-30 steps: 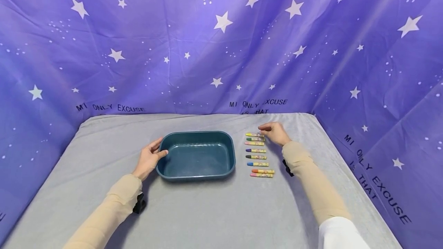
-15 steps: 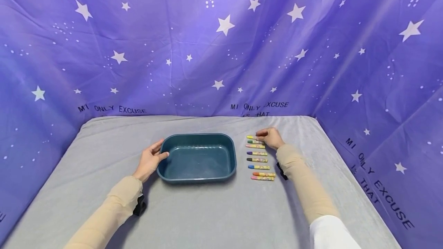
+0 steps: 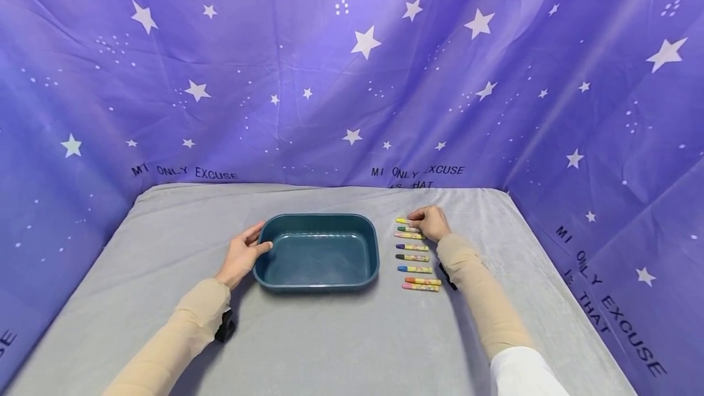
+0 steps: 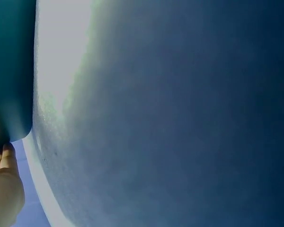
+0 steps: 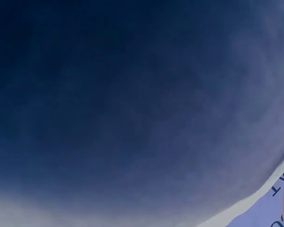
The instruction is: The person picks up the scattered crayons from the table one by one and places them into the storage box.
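Tray: the teal tray [image 3: 316, 261] sits near the middle of the worktop [image 3: 330, 347], rather closer to its far edge than its near one.
Left hand: the left hand [image 3: 241, 256] grips the tray's left end, thumb over the rim, fingers outside.
Right hand: the right hand [image 3: 431, 223] is narrowed, pinching the right part of the yellow crayon [image 3: 401, 220]; whether that crayon is lifted, I cannot tell.
Crayon column: right of the tray, from the yellow crayon towards the near edge, lie the green crayon [image 3: 404, 229], purple crayon [image 3: 411, 247], black crayon [image 3: 411, 257], blue crayon [image 3: 414, 269] and orange crayon [image 3: 422, 281], plus two pink ones.
Crayon handling: probably light, waxy and snappable; best pinched gently mid-body, on the wrapper.
Tray handling: looks stiff, smooth, fairly light; the rim gives the surest hold.
Backdrop: purple starry cloth [image 3: 308, 47] beyond the far edge.
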Action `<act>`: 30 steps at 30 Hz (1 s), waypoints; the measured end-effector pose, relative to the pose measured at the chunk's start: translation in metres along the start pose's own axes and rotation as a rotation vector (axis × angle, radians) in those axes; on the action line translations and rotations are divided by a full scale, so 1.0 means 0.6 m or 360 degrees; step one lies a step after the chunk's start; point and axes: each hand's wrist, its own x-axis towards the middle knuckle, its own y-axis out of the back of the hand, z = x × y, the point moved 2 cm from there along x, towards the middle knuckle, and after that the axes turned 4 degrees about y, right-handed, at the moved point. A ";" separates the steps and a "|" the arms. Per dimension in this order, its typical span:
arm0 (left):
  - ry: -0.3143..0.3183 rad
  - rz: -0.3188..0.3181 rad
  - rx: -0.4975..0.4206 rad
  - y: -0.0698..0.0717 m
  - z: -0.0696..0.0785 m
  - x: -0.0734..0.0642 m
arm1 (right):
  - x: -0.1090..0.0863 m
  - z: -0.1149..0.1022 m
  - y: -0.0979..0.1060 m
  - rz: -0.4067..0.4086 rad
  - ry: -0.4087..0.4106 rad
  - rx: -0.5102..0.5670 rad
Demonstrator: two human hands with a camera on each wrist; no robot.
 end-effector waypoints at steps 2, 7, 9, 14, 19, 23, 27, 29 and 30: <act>0.0000 0.0001 0.0000 -0.001 0.002 0.000 | -0.001 0.000 0.001 0.0016 0.0010 -0.0017; -0.0006 0.0000 -0.0004 -0.002 0.004 -0.002 | 0.000 0.002 0.004 0.0012 0.0020 0.0003; -0.0001 0.0000 -0.0010 -0.002 0.003 -0.002 | 0.000 0.005 0.004 -0.0005 0.0018 0.0032; 0.0026 0.0001 -0.0009 -0.001 0.001 -0.003 | 0.000 0.011 0.006 -0.0042 -0.0011 0.0124; 0.0019 0.0002 -0.0019 0.000 0.000 -0.002 | -0.005 0.003 0.011 -0.0058 -0.0034 0.0282; 0.0019 -0.0009 -0.0028 0.001 0.002 -0.004 | -0.012 -0.011 0.022 -0.0050 -0.0017 0.0372; 0.0033 -0.0010 -0.0027 -0.001 0.006 -0.006 | -0.019 -0.025 0.036 -0.0002 0.0042 0.0386; 0.0037 -0.0007 -0.0021 -0.001 0.007 -0.005 | -0.020 -0.031 0.041 0.0020 0.0081 0.0385; 0.0031 -0.0004 -0.0020 -0.001 0.007 -0.005 | -0.020 -0.035 0.043 0.0036 0.0104 0.0387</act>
